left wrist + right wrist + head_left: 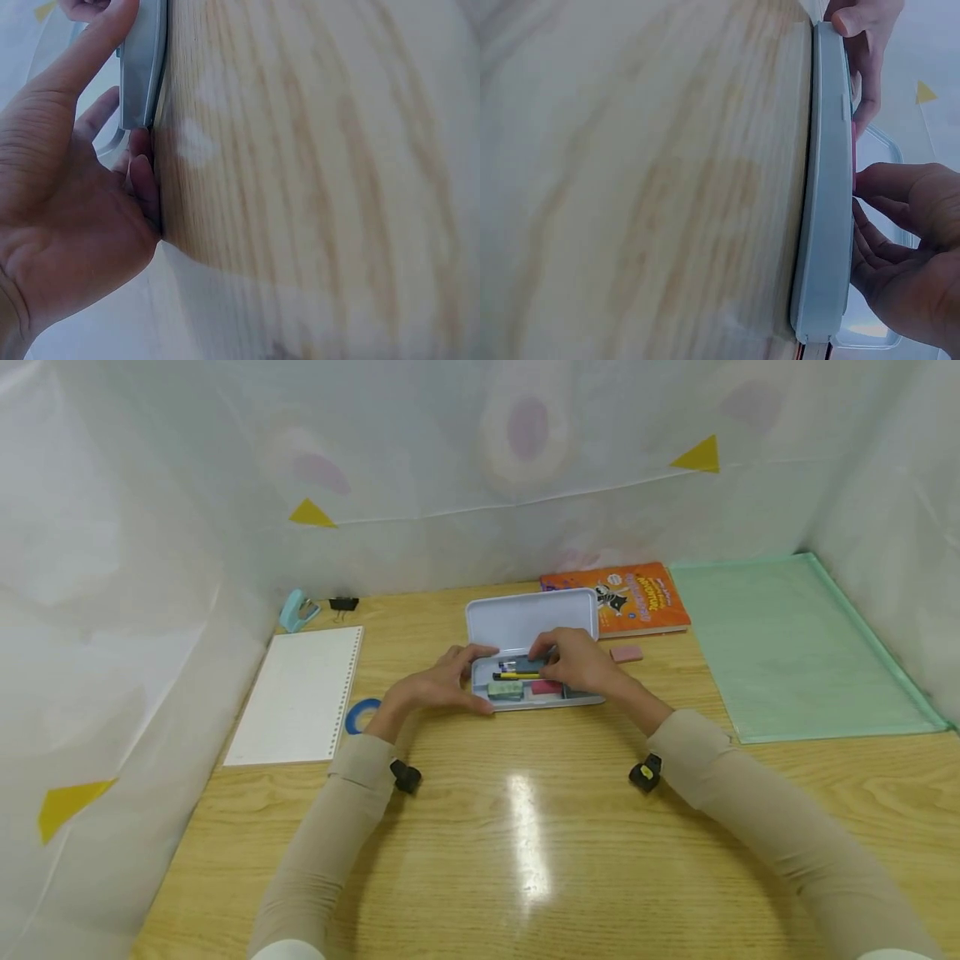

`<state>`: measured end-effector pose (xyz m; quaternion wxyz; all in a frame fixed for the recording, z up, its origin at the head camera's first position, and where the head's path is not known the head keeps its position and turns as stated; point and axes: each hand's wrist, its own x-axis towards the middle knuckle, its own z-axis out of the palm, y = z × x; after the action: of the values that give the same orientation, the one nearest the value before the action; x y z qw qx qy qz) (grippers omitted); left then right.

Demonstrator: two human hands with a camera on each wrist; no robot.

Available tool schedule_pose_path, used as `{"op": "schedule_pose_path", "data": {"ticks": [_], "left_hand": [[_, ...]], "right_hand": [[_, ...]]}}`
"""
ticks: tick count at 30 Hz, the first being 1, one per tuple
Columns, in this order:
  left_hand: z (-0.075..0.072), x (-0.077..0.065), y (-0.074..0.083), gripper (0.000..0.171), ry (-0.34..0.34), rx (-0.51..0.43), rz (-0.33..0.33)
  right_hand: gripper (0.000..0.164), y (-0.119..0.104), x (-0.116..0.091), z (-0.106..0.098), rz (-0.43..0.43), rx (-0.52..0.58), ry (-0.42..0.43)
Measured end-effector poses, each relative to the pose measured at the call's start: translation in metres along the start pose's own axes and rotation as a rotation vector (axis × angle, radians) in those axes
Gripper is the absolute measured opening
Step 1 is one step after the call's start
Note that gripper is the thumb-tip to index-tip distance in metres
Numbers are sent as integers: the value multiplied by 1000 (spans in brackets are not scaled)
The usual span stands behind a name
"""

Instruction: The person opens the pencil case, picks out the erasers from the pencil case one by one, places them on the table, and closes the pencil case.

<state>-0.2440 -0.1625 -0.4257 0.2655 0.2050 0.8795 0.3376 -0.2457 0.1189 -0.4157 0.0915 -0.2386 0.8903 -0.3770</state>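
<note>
A pale blue pencil case [510, 620] lies with its lid raised toward the back. My left hand [438, 685] holds its left end, thumb at the front corner and fingers toward the hinge side. Over the right half, my right hand [581, 662] reaches in and pinches a yellow pen [517, 676] near its right end; the palm hides that end. Also in the tray are a green eraser [506, 691], a pink eraser [546, 687] and other items partly covered. In the right wrist view the case's front wall [826, 187] stands beside the right fingers.
Behind the lid lies an orange book [652, 597]; a pink eraser [626, 653] sits before it. At right is a pale green sheet [802, 652]. To the left are a white notepad [296, 693], blue tape roll [352, 718], stapler [292, 612] and binder clip [344, 604].
</note>
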Motion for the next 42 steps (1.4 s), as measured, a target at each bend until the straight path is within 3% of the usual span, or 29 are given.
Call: {"op": "schedule_pose_path", "data": {"ticks": [6,12,17,26,36,42], "left_hand": [[-3,1,-1,96,3,7,-4],[-4,1,2,95,-3,16,3],[-4,0,5,95,-8,21,11],[-3,0,6,96,-9,21,8],[-1,-1,2,97,-1,24,0],[0,-1,1,96,-2,8,9]], "right_hand": [[21,6,-6,-8,-7,86,35],[20,24,-25,-32,42,127,72],[21,44,-46,-58,92,102,136],[25,77,-85,-98,180,-38,225],[26,100,-104,-117,236,-76,147],[25,101,-106,-119,201,-104,138]]}}
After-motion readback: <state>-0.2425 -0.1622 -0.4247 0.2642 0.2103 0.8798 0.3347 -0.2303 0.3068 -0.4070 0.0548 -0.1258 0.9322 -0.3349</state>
